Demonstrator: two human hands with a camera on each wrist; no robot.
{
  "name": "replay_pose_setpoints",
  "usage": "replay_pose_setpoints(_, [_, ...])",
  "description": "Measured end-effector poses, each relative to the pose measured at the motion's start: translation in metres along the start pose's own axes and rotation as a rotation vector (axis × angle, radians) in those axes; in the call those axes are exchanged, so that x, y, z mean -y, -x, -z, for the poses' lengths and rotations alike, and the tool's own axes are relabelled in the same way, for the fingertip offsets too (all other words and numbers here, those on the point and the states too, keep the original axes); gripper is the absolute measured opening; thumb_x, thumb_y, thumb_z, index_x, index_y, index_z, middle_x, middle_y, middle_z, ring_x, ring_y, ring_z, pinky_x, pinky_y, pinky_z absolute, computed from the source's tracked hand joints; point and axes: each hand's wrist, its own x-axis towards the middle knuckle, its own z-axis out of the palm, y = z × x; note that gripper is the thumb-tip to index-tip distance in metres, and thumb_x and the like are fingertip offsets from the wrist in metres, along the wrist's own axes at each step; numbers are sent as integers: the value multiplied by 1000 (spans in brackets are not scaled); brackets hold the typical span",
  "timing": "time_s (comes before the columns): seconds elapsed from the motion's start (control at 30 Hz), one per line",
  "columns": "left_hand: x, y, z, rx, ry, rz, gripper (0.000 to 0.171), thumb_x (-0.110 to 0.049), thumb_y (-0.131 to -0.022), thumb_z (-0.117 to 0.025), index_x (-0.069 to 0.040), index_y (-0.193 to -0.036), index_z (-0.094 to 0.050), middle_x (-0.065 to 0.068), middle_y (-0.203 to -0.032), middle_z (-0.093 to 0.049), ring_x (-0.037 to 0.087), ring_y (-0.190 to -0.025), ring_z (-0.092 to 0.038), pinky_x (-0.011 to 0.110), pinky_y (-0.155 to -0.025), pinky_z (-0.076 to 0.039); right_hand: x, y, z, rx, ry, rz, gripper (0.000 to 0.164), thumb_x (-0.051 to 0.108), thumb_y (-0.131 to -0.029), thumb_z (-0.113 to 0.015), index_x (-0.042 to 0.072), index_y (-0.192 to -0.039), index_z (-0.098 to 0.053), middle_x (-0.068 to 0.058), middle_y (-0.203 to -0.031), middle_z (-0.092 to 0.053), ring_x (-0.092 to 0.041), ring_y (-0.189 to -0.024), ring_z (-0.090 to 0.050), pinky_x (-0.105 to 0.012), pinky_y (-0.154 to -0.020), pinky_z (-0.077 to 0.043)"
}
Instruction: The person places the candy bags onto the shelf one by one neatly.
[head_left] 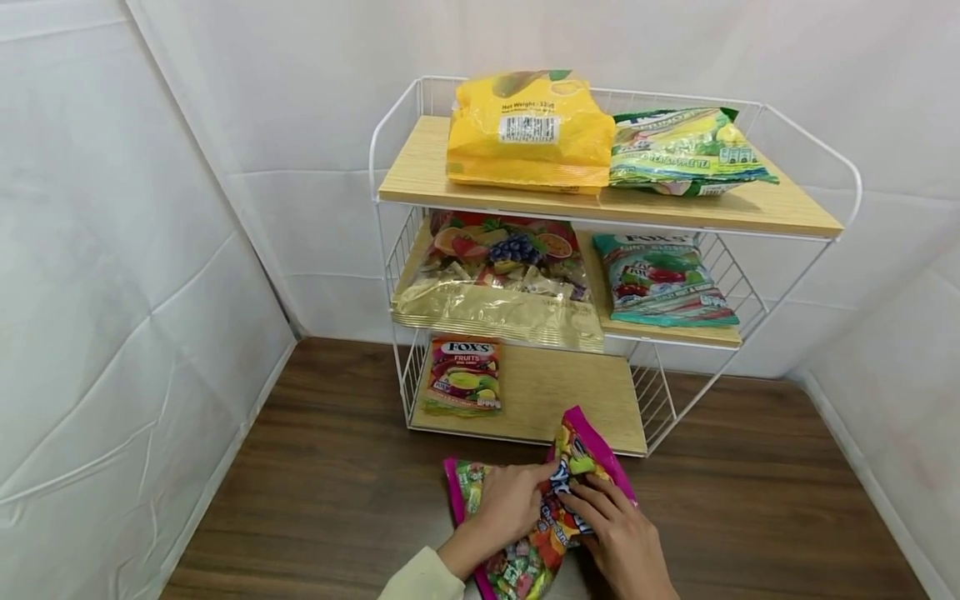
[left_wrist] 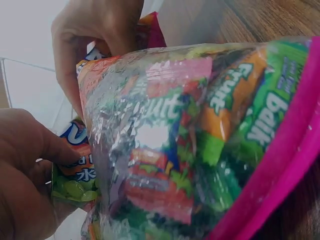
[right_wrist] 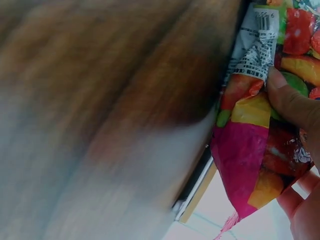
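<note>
A candy bag (head_left: 551, 533) with magenta edges and fruit pictures lies bunched over the table in front of the rack. My left hand (head_left: 506, 504) pinches its upper middle, the index finger stretched along the print. From the other side my right hand (head_left: 626, 542) grips the same bag, its fingers over the front. In the left wrist view, wrapped sweets show through the clear part of the bag (left_wrist: 165, 135), with the left hand (left_wrist: 25, 175) below the right hand (left_wrist: 97, 35). The right wrist view has the right thumb on the bag's printed side, beside a barcode.
A white wire rack with wooden shelves (head_left: 555, 392) stands behind the hands. A small Fox's bag (head_left: 463, 375) is on the bottom shelf, a gold-edged bag (head_left: 502, 283) and teal bag (head_left: 663, 279) on the middle, a yellow bag (head_left: 532, 133) and green bag (head_left: 686, 154) on top.
</note>
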Motion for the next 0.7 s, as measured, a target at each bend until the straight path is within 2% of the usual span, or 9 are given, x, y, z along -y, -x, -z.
replay_pose_setpoints(0.1, [1, 2, 2, -16, 42, 17, 51, 6, -85, -55, -17, -131, -61, -4, -58, -54, 1, -36, -11, 16, -32, -13, 1, -4, 0, -26, -4, 6, 62, 11, -53, -91, 18, -112, -72, -3, -114, -66, -27, -112, -57, -45, -78, -54])
replay_pose_setpoints(0.13, [1, 3, 3, -22, 50, 23, 52, 6, -85, -55, -17, -131, -61, -5, -53, -46, 0, -36, -10, 16, -32, -12, 1, -5, 0, -35, -3, 9, 61, 10, -54, -91, 18, -111, -72, -3, -114, -66, -28, -112, -57, -45, -79, -53])
replay_pose_setpoints(0.2, [0, 4, 3, -42, 70, 35, 52, 6, -85, -54, -17, -131, -61, -7, -49, -38, 0, -36, -9, 16, -32, -12, 2, -7, 1, -52, -2, 13, 60, 5, -54, -90, 17, -110, -72, -3, -114, -66, -28, -111, -57, -46, -80, -53])
replay_pose_setpoints(0.3, [-1, 6, 1, -91, 97, 52, 52, 6, -83, -54, -17, -130, -62, -9, -49, -38, -1, -37, -9, 16, -32, -12, 2, -10, 2, -51, -4, 9, 58, -1, -56, -87, 16, -110, -72, -4, -115, -66, -28, -112, -57, -47, -82, -52])
replay_pose_setpoints(0.43, [-2, 6, 0, -130, 179, 81, 52, 6, -83, -54, -18, -129, -63, -9, -44, -38, -1, -36, -10, 16, -32, -13, 1, -13, 4, -34, -8, -5, 52, -4, -62, -82, 16, -109, -73, -5, -115, -66, -29, -112, -56, -49, -81, -52])
replay_pose_setpoints(0.5, [-2, 5, -1, -139, 217, 94, 51, 6, -84, -54, -19, -128, -63, -10, -42, -35, -2, -35, -10, 15, -32, -12, -1, -15, 4, -41, -9, -11, 45, -2, -68, -76, 16, -109, -73, -5, -115, -66, -30, -112, -57, -50, -79, -53])
replay_pose_setpoints(0.6, [-2, 4, -2, -149, 278, 111, 50, 7, -86, -52, -18, -128, -63, -9, -40, -33, -2, -34, -9, 15, -32, -12, -5, -18, 3, -69, -26, -12, 25, 8, -89, -58, 16, -107, -73, -6, -113, -67, -31, -110, -58, -49, -76, -53])
replay_pose_setpoints(0.63, [-2, 4, -2, -153, 301, 117, 49, 7, -87, -51, -18, -127, -63, -7, -40, -34, -1, -34, -9, 15, -32, -12, -7, -19, 2, -82, -28, -9, 26, 13, -95, -50, 16, -107, -73, -6, -113, -67, -31, -109, -59, -49, -75, -54])
replay_pose_setpoints(0.7, [-2, 4, -3, -163, 347, 126, 47, 6, -89, -51, -17, -127, -63, -5, -41, -41, -1, -33, -11, 15, -31, -13, -10, -21, 2, -96, -27, -10, 40, 23, -104, -34, 16, -105, -73, -6, -112, -68, -30, -108, -60, -48, -73, -54])
